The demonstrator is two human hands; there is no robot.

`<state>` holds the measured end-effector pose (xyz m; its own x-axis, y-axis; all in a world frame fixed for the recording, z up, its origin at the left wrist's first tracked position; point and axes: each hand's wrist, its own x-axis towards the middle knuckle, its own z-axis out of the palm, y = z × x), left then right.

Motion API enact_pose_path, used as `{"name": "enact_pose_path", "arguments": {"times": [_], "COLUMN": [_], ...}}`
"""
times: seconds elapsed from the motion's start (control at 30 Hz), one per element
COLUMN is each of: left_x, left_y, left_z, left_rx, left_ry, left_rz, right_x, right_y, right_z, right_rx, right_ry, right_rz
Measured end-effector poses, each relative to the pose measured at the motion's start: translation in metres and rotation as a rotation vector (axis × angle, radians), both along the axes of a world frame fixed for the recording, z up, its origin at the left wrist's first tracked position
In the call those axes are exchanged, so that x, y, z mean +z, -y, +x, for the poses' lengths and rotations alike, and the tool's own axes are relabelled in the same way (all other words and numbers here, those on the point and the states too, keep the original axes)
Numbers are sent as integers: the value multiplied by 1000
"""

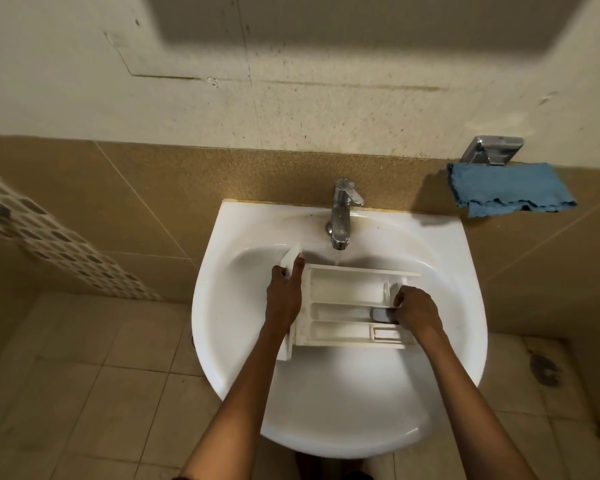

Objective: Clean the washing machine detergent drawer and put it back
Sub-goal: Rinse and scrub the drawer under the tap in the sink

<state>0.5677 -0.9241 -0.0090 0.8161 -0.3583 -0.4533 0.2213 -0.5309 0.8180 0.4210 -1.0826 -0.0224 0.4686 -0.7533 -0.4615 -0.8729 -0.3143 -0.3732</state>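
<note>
- The white sink [326, 427] is the biggest thing I see; the detergent drawer [347, 292] lies in its bowl, compartments facing up.
- The blue cloth [510, 188] hangs on the wall, well apart; probably for drying later.
- The left hand [284, 292] grasps the drawer's front panel; the right hand [418, 308] has its fingers curled on the back end.
- The tap [340, 216] runs onto the drawer's far wall; I judge the rinsing step is in hand; next, water must reach every compartment.
- A grey cap [380, 315] sits beside the right fingers; whether they pinch it, I cannot tell.
</note>
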Motion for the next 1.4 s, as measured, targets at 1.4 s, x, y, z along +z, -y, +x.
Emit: {"name": "enact_pose_path", "arguments": {"times": [1.4], "left_x": [0], "left_y": [0], "left_z": [-4], "left_rx": [58], "left_ry": [55], "left_rz": [-100], "right_x": [5], "right_y": [-67], "right_z": [69], "right_rx": [417], "right_ry": [193], "right_rz": [4]}}
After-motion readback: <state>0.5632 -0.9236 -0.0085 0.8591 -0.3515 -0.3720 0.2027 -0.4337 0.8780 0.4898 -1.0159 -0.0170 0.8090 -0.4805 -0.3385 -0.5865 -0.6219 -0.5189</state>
